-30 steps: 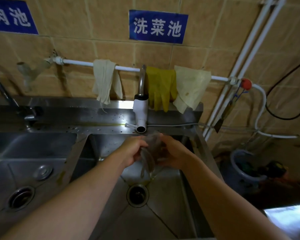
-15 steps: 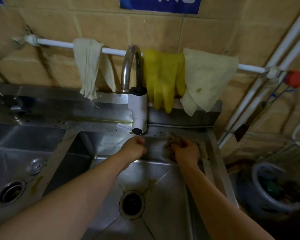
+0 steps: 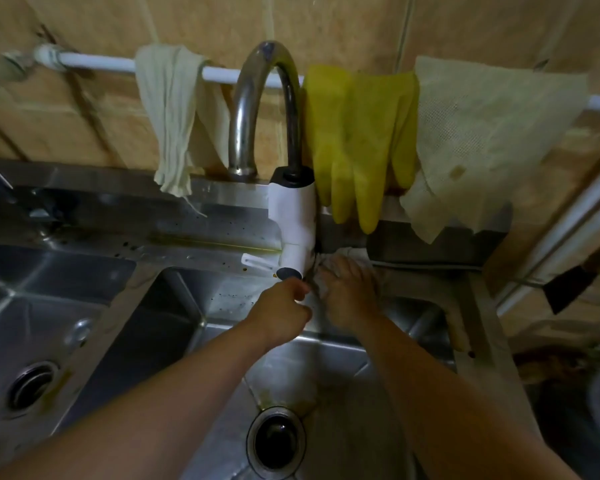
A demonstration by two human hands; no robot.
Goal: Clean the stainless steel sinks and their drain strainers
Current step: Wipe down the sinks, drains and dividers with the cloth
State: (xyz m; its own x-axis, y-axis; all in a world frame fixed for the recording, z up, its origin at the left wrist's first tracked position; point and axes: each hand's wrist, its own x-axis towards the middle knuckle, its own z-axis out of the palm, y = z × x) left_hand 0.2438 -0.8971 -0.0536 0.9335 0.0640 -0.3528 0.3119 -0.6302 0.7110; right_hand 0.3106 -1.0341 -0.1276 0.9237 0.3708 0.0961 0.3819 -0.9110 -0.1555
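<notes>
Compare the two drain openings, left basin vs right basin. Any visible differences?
The left drain has a metal strainer seated in it, with concentric rings visible; the right drain looks like an open dark hole, and no strainer can be made out. The left drain is cut off partly by the frame's edge and appears smaller; the right drain sits near the frame's centre, between the forearms, and appears larger. Both are round, metal-rimmed, and set in the floors of stainless basins.

Two steel sinks sit side by side, the right sink (image 3: 357, 348) with an open dark drain (image 3: 277, 441), the left sink (image 3: 21, 306) holding a strainer (image 3: 32, 384).
</notes>
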